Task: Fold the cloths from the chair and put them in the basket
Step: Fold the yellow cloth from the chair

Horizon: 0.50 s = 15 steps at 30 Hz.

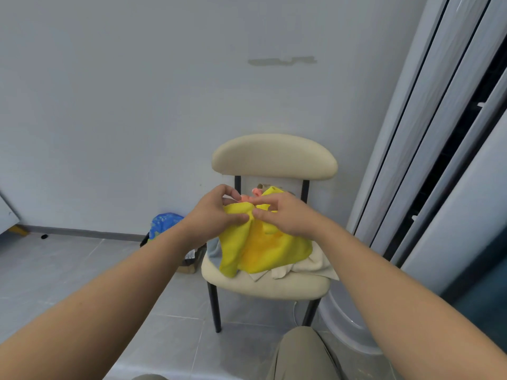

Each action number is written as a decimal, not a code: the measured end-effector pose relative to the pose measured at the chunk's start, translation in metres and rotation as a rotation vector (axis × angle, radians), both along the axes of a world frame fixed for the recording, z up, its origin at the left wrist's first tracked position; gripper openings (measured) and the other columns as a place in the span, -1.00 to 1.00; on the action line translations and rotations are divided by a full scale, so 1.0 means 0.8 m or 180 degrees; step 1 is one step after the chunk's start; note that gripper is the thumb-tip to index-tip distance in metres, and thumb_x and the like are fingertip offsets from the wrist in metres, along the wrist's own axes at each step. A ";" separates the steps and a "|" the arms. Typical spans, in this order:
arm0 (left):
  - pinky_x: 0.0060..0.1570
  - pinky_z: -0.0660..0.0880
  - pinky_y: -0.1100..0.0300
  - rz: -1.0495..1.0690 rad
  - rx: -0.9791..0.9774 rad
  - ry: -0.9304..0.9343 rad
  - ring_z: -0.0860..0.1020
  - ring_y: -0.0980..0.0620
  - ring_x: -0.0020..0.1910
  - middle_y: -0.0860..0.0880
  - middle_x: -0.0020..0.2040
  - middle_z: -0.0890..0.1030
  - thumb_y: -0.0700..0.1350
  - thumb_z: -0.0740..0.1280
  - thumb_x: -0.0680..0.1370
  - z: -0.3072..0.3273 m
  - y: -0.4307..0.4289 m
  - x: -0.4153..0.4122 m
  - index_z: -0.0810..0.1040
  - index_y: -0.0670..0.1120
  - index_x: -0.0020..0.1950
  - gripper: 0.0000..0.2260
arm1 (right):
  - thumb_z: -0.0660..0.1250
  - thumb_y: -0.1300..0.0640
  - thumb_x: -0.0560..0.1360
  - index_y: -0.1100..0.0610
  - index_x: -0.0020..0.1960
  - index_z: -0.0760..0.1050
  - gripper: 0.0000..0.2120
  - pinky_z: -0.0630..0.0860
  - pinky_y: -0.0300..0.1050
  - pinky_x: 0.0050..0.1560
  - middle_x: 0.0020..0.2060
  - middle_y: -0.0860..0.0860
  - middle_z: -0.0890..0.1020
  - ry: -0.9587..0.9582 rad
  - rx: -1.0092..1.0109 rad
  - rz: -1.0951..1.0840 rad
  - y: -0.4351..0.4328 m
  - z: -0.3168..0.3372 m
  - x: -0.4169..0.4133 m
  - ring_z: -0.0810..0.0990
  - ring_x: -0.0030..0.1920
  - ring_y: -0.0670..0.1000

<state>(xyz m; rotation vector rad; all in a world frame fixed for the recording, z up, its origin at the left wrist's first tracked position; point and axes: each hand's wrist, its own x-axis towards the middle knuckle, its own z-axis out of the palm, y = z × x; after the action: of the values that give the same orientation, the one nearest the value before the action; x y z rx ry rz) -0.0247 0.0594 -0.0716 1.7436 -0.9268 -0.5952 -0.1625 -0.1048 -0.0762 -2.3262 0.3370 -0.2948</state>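
Head view. At far left, a blue plastic bag (164, 223) stands on the tiled floor against the wall, beside the chair (274, 157).

The left hand (216, 212) is raised above the seat with its fingers (230, 192) curled over and the thumb pressed against them. They pinch the upper left edge of the yellow cloth (269, 248).

The yellow cloth hangs directly below both sets of fingertips, gathered at the top where the two hands almost meet. From there it widens downward, and its lower edge rests on the front of the seat. Its long axis runs from the fingertips, on the backrest side, down toward the seat's near edge. A vertical crease falls from the gap between the hands. A corner of the cloth sticks up behind the right hand's knuckles.

A small pink cloth (256, 192) shows just behind the fingertips, below the backrest.

The right hand (285, 215) mirrors the left. Its fingers (263, 201) are bent and the thumb closes on them, gripping the upper right edge of the yellow cloth.

A cream cloth (310, 266) lies crumpled on the seat beneath and to the right of the yellow cloth, with one corner overhanging the seat edge.

At far right stands a sliding door frame (439, 133).
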 end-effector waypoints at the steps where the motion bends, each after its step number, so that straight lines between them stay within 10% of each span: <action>1: -0.14 0.58 0.06 -0.0061 -0.0012 0.0173 0.65 -0.08 -0.08 -0.09 -0.01 0.68 -0.32 0.56 0.43 0.002 0.003 0.001 0.51 0.00 0.06 -0.63 | 0.37 -0.05 0.61 -0.15 0.34 0.58 -0.70 0.40 -0.08 0.40 0.33 -0.34 0.50 -0.0050 0.0114 0.0014 0.000 -0.002 0.000 0.34 0.50 -0.14; 4: -0.26 0.56 0.11 -0.0383 -0.0010 0.0657 0.64 -0.08 -0.17 -0.12 -0.11 0.70 -0.54 0.41 0.29 0.009 0.011 0.000 0.50 -0.09 0.14 -0.47 | 0.37 0.00 0.62 -0.07 0.14 0.62 -0.87 0.49 -0.01 0.28 0.00 -0.57 0.54 -0.0138 0.0186 -0.0100 -0.004 -0.002 -0.002 0.54 0.32 -0.10; 8: -0.45 0.43 0.27 -0.0658 -0.0071 0.1061 0.57 0.05 -0.35 -0.13 -0.10 0.71 -0.50 0.21 0.17 0.015 0.020 -0.004 0.48 -0.16 0.17 -0.40 | 0.32 -0.10 0.63 -0.04 0.05 0.55 -0.86 0.41 -0.15 -0.19 -0.20 -0.14 0.60 -0.0318 -0.0097 -0.0567 -0.005 -0.001 -0.005 0.55 -0.17 -0.14; 15: 0.06 0.62 -0.05 -0.0675 -0.0107 0.0538 0.64 -0.08 -0.01 -0.13 0.11 0.71 -0.56 0.42 0.39 0.009 0.014 -0.004 0.50 -0.12 0.29 -0.44 | 0.31 -0.10 0.63 -0.13 0.05 0.53 -0.93 0.61 0.12 0.12 0.01 -0.03 0.72 -0.0509 0.0271 -0.0681 -0.013 -0.010 -0.003 0.67 0.06 0.02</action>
<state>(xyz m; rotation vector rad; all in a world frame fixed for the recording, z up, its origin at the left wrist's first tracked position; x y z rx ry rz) -0.0277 0.0705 -0.0645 1.5492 -1.0025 -0.8467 -0.1645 -0.1156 -0.0842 -2.1691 0.5093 -0.5571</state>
